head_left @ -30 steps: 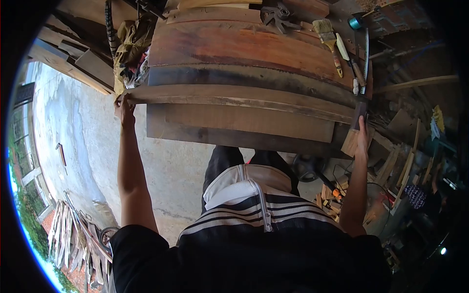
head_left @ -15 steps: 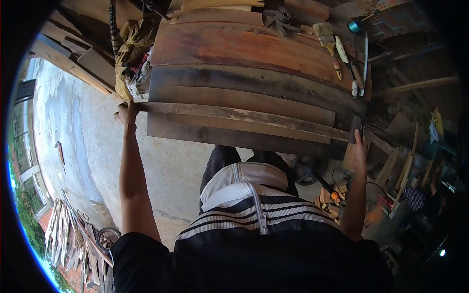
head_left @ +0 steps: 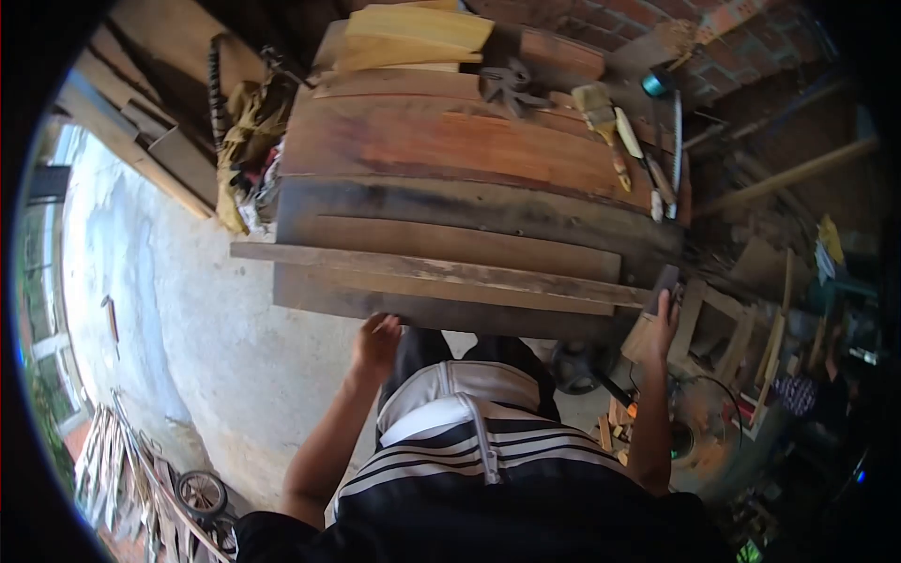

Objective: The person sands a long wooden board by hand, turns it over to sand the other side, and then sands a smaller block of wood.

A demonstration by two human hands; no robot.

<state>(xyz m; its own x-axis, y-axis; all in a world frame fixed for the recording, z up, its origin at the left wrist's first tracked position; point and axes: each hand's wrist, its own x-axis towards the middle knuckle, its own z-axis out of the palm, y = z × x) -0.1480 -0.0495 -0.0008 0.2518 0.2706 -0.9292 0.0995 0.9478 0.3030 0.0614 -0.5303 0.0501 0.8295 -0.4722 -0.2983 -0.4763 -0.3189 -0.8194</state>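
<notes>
A long, worn wooden strip (head_left: 450, 272) lies lengthwise across a wider thin board (head_left: 526, 247) on the dark front of the workbench (head_left: 319, 202). Its left end juts out past the bench side. My left hand (head_left: 375, 345) is off the strip, near the bench's front edge, fingers loosely bent and holding nothing. At the strip's right end, my right hand (head_left: 664, 327) grips a dark, flat, block-like tool (head_left: 665, 280); its exact kind is unclear. A pale wooden piece (head_left: 640, 338) shows just left of that hand.
On the bench's far side lie a paintbrush (head_left: 601, 117), a dark metal piece (head_left: 511, 86), a saw blade (head_left: 676, 155) and yellowish boards (head_left: 418, 38). Wood scraps (head_left: 718, 319) crowd the right. A wheel (head_left: 202, 493) and stacked slats (head_left: 103, 469) sit lower left.
My left hand has let go of the strip's left end and moved right and toward my body. My right hand keeps hold of the dark tool at the right end. The view has shifted.
</notes>
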